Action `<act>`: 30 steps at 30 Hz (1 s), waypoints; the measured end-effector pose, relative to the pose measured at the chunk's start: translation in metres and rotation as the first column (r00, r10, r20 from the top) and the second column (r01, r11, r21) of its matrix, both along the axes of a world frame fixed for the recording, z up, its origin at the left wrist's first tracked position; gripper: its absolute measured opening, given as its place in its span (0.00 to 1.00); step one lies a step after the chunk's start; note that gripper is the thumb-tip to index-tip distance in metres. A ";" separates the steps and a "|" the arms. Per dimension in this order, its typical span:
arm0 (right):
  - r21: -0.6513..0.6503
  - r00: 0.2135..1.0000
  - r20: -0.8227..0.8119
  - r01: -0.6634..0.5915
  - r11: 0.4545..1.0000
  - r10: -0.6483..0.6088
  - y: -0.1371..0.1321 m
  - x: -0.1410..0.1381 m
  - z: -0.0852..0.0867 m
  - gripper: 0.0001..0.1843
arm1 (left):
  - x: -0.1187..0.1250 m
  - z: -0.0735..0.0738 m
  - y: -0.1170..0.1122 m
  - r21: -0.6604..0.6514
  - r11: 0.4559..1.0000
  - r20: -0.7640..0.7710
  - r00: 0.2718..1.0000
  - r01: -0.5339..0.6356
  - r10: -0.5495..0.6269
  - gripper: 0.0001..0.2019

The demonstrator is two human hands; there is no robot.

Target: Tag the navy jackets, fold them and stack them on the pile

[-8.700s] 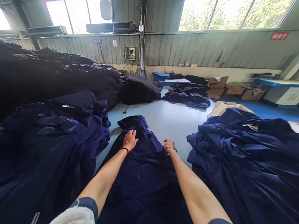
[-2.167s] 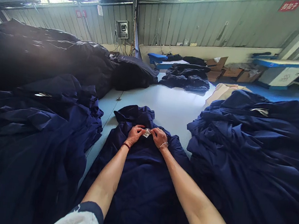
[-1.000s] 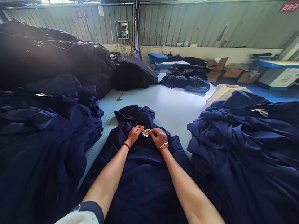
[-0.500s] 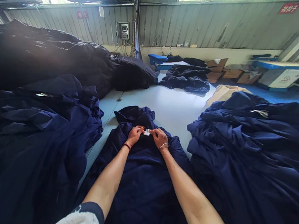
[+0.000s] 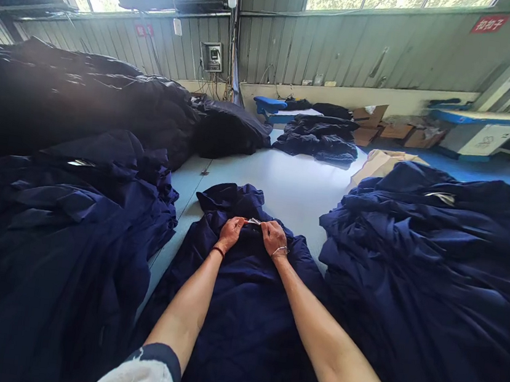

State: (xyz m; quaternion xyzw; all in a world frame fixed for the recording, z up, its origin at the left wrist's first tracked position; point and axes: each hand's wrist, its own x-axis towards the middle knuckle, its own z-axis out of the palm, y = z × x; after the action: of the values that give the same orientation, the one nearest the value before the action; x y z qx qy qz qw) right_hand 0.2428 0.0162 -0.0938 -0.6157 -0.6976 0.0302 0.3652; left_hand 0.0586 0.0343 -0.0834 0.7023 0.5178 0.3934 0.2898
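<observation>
A dark navy garment [image 5: 249, 314] lies spread out in front of me, its hood or collar end [image 5: 235, 198] bunched at the far side. My left hand [image 5: 230, 232] is closed in a pinch on the garment near its neckline. Close by on the right, my right hand [image 5: 273, 238] pinches the same edge. Between the two sets of fingertips shows a small white label [image 5: 254, 221], seen nearly edge-on. Whether the fingers grip the label itself or only the cloth beside it, I cannot tell.
Navy garments are heaped on the left [image 5: 70, 218] and on the right [image 5: 433, 250]. Behind the left heap rises a large black pile [image 5: 85, 96]. A folded dark stack [image 5: 320, 138] sits farther back on the pale table [image 5: 280, 172]. Cardboard boxes [image 5: 397, 131] stand by the wall.
The white label has tilted from facing me to nearly edge-on. Both hands keep their pinch, with the fingertips slightly farther apart. The view has tipped up a little.
</observation>
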 end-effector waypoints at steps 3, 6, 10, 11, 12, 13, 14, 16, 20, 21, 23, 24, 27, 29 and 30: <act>-0.071 1.000 0.012 -0.017 0.997 0.018 0.001 -0.001 0.000 0.22 | -0.001 -0.003 0.004 0.009 0.999 -0.024 0.999 0.039 -0.038 0.22; -0.170 0.999 0.006 -0.043 0.984 0.044 0.003 0.001 0.004 0.19 | -0.003 -0.001 0.005 -0.024 0.993 0.000 0.993 0.117 -0.117 0.22; -0.304 0.988 -0.104 -0.143 0.942 0.117 0.002 0.008 0.018 0.24 | -0.013 0.010 -0.005 -0.104 0.975 0.026 0.980 0.198 -0.196 0.23; -0.315 0.982 -0.137 -0.170 0.934 0.133 0.000 0.010 0.023 0.26 | -0.016 0.014 -0.009 -0.114 0.973 0.014 0.980 0.201 -0.201 0.22; -0.308 0.976 -0.161 -0.193 0.932 0.148 -0.004 0.013 0.029 0.27 | -0.019 0.020 -0.013 -0.107 0.975 -0.017 0.980 0.197 -0.200 0.21; -0.285 0.971 -0.173 -0.207 0.936 0.162 -0.008 0.014 0.034 0.28 | -0.022 0.026 -0.019 -0.079 0.979 -0.067 0.978 0.190 -0.195 0.20; -0.251 0.970 -0.169 -0.215 0.944 0.176 -0.014 0.016 0.038 0.27 | -0.026 0.033 -0.026 -0.036 0.982 -0.138 0.972 0.188 -0.191 0.18; -0.192 0.971 -0.124 -0.227 0.955 0.206 -0.029 0.018 0.046 0.23 | -0.033 0.046 -0.042 0.067 0.976 -0.330 0.927 0.209 -0.176 0.16; -0.247 0.956 0.060 -0.265 0.932 0.287 -0.067 0.017 0.053 0.15 | -0.048 0.066 -0.082 0.046 0.960 -0.635 0.750 0.275 -0.184 0.19; -0.283 0.947 0.113 -0.259 0.924 0.300 -0.076 0.016 0.054 0.14 | -0.053 0.068 -0.091 -0.009 0.960 -0.671 0.709 0.282 -0.214 0.20; -0.347 0.931 0.207 -0.217 0.912 0.300 -0.093 0.016 0.054 0.14 | -0.065 0.068 -0.106 -0.126 0.955 -0.704 0.655 0.267 -0.276 0.23; -0.372 0.925 0.243 -0.189 0.909 0.291 -0.100 0.015 0.054 0.14 | -0.071 0.067 -0.112 -0.170 0.954 -0.708 0.642 0.249 -0.294 0.24; -0.411 0.911 0.321 -0.111 0.905 0.258 -0.116 0.015 0.055 0.11 | -0.088 0.065 -0.123 -0.247 0.947 -0.712 0.623 0.207 -0.322 0.25; -0.413 0.905 0.359 -0.064 0.908 0.227 -0.123 0.014 0.057 0.07 | -0.097 0.066 -0.127 -0.273 0.935 -0.715 0.603 0.225 -0.354 0.22; -0.408 0.904 0.372 -0.046 0.912 0.212 -0.126 0.014 0.059 0.06 | -0.100 0.067 -0.129 -0.267 0.932 -0.711 0.602 0.245 -0.363 0.19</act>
State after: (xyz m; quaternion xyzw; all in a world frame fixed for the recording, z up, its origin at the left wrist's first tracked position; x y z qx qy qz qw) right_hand 0.2568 -0.1094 -0.0351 -0.6199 -0.7781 0.0637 0.0785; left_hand -0.0410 -0.0946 -0.0164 0.8563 0.4897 -0.0247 0.1621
